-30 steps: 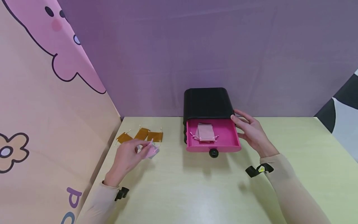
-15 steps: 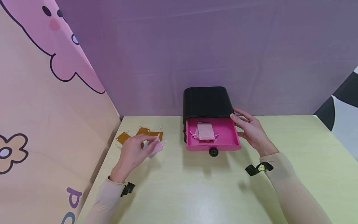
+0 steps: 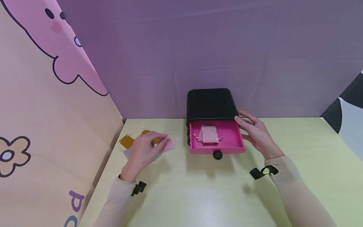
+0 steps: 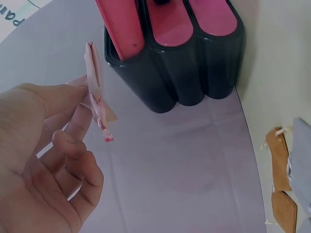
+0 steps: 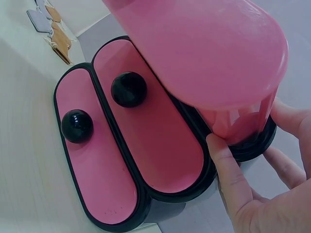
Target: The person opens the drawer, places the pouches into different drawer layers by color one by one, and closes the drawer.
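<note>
Thumb and fingers of my left hand (image 3: 143,149) pinch a small pink drawstring pouch (image 3: 170,144), held up left of the cabinet. In the left wrist view this pouch (image 4: 94,73) appears edge-on, its gathered neck pointing down. My right hand (image 3: 256,135) grips the right side of a black drawer cabinet (image 3: 212,104) at its upper front edge. The cabinet's top pink drawer (image 3: 233,138) is pulled out, and light pink pouches (image 3: 209,134) lie overlapping inside it. In the right wrist view, the thumb (image 5: 226,162) presses the black rim beside that drawer.
Brown pouches (image 3: 126,142) lie on the table behind my left hand, partly covered by it. A grey pouch (image 4: 302,150) lies beside them. Two lower drawers with black ball knobs (image 5: 129,89) are closed. A purple backdrop (image 3: 158,63) rises behind the table.
My left hand has moved right, carrying the pink pouch away from the brown pouches and toward the cabinet. The right hand and the drawer have stayed in place.
</note>
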Demonstrator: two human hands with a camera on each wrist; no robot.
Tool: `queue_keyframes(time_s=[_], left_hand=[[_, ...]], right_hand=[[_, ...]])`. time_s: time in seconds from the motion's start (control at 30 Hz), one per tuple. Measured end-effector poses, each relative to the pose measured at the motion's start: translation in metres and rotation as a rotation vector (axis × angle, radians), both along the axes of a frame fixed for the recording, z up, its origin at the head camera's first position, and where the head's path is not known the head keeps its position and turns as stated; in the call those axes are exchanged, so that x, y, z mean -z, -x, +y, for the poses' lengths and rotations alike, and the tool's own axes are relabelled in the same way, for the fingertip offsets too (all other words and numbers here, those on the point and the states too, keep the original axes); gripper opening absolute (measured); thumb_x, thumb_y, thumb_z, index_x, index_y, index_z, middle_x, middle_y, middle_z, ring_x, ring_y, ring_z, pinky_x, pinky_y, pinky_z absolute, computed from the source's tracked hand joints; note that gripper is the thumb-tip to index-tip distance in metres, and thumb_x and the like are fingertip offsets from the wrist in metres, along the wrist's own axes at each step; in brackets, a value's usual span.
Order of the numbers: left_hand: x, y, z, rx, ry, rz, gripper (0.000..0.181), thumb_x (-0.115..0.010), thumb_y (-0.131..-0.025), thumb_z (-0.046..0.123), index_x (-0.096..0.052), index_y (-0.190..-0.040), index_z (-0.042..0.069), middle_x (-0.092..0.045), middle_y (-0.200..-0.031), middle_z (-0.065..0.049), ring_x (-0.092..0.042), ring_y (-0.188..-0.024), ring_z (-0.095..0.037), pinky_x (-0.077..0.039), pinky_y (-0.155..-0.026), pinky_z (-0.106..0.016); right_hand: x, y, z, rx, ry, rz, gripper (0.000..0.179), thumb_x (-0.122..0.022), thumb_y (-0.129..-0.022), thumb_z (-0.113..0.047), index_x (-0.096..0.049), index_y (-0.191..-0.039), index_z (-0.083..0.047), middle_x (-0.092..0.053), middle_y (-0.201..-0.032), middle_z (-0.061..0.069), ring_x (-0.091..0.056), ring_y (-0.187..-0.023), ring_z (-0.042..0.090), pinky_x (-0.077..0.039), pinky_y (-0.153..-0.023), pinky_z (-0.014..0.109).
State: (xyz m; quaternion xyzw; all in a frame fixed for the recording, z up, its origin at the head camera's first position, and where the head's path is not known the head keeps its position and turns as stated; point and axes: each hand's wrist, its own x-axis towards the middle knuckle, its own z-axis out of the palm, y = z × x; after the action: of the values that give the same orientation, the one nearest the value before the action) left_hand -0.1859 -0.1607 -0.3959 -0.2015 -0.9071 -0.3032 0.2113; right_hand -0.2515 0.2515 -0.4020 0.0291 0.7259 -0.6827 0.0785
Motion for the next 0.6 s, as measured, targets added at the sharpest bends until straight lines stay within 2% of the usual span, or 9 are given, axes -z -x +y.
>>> queue_keyframes(time_s=[0.13,0.33,0.43,0.53,0.6], left_hand=[[-0.002,0.001,0.006,-0.001,0.008,-0.006,0.022,-0.082,-0.095,0.028,-0.085,-0.116,0.022,-0.081,-0.097,0.005,-0.050,-0.064,-0.008,-0.041,-0.058,-0.025],[-0.014,0.005,0.023,0.022,0.015,-0.028,0.023,-0.081,-0.096,0.029,-0.084,-0.116,0.020,-0.077,-0.089,0.006,-0.049,-0.063,-0.009,-0.040,-0.058,-0.026],[-0.020,0.006,0.034,0.034,0.027,-0.037,0.022,-0.080,-0.096,0.029,-0.084,-0.116,0.020,-0.078,-0.091,0.006,-0.050,-0.064,-0.009,-0.041,-0.058,-0.025],[-0.024,0.007,0.041,0.042,0.050,-0.014,0.020,-0.079,-0.097,0.028,-0.085,-0.114,0.019,-0.079,-0.093,0.005,-0.049,-0.063,-0.008,-0.040,-0.056,-0.024],[-0.027,0.009,0.045,0.045,0.063,0.003,0.019,-0.079,-0.097,0.028,-0.085,-0.114,0.019,-0.080,-0.095,0.004,-0.050,-0.062,-0.009,-0.041,-0.056,-0.024]], right_hand=[[0.000,0.001,0.000,-0.002,0.004,-0.003,0.082,-0.069,-0.101,-0.049,-0.030,-0.170,-0.025,-0.041,-0.159,0.007,-0.054,-0.121,0.009,-0.061,-0.084,0.021],[-0.001,0.002,0.002,-0.001,0.018,0.006,0.082,-0.069,-0.101,-0.048,-0.030,-0.170,-0.024,-0.040,-0.161,0.008,-0.055,-0.121,0.008,-0.061,-0.084,0.021],[0.000,0.001,0.002,-0.004,0.018,0.014,0.082,-0.069,-0.102,-0.047,-0.031,-0.169,-0.024,-0.048,-0.151,0.003,-0.056,-0.120,0.009,-0.062,-0.084,0.022],[0.001,0.001,0.002,-0.006,0.025,0.018,0.081,-0.070,-0.101,-0.047,-0.031,-0.169,-0.023,-0.052,-0.138,-0.008,-0.056,-0.120,0.009,-0.062,-0.084,0.022],[0.001,0.000,0.002,-0.005,0.026,0.019,0.081,-0.070,-0.102,-0.046,-0.032,-0.169,-0.023,-0.052,-0.135,-0.011,-0.056,-0.120,0.009,-0.062,-0.084,0.022]])
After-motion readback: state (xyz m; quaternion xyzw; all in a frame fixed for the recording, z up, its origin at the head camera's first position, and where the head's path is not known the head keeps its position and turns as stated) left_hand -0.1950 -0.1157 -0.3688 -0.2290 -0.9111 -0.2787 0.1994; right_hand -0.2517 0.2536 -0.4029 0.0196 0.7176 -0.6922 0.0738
